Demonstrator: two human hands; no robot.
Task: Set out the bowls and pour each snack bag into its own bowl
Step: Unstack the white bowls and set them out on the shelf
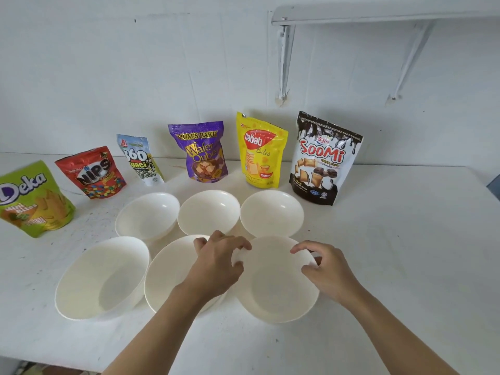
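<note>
Several white bowls stand in two rows on the white table [405,266]. My left hand [216,263] and my right hand [324,272] grip opposite sides of the rim of the front right bowl [273,293]. The front middle bowl [167,274] lies partly under my left arm, and the front left bowl [102,277] stands apart. Behind them stand several snack bags in a line: green Deka [32,201], red Nips [93,173], 360 seeds [140,161], purple Wafer Qube [203,152], yellow Nabati [261,152], black-and-white Soomi [322,161].
A white wall rises just behind the bags. A white shelf on metal brackets [351,14] hangs at the upper right. The table's front edge shows at the lower left. A blue-grey object [495,188] peeks in at the right edge.
</note>
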